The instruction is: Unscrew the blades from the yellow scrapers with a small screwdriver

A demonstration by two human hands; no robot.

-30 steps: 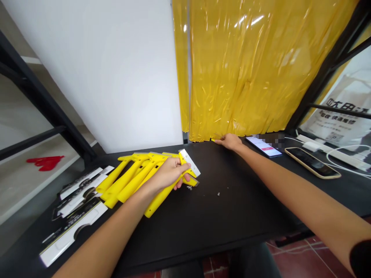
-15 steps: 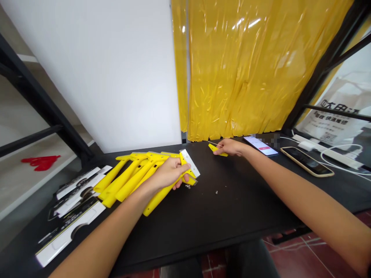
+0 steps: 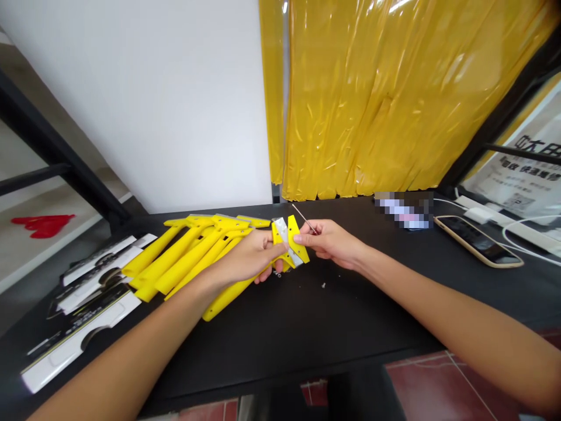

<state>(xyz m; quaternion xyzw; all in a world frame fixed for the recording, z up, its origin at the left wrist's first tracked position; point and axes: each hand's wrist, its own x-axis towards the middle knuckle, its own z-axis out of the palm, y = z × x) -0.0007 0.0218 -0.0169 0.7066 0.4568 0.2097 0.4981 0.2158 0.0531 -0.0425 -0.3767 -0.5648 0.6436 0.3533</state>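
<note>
My left hand (image 3: 249, 254) is closed round the head of a yellow scraper (image 3: 223, 301), whose hollow-looking handle slants down to the left. A metal blade (image 3: 280, 227) lies across that head. Between thumb and fingers, my right hand (image 3: 333, 242) pinches a small yellow cover plate (image 3: 298, 241) with holes in it, right at the blade. A thin metal rod (image 3: 303, 218) also sticks out of the right hand; its other end is hidden. Left of the hands lie several more yellow scrapers (image 3: 179, 263). A small screw (image 3: 323, 285) rests on the black tabletop (image 3: 350, 327).
White and black packages (image 3: 83, 336) lie at the left. On the right are a phone (image 3: 477, 241), a partly pixelated phone (image 3: 405, 211), a power strip (image 3: 512, 225) and white cables. A white panel (image 3: 175, 105) and yellow plastic sheeting (image 3: 372, 105) stand behind.
My right hand has come left from the back of the table, bringing the cover plate and rod to the scraper head. My left hand keeps its hold; the camera view has shifted slightly.
</note>
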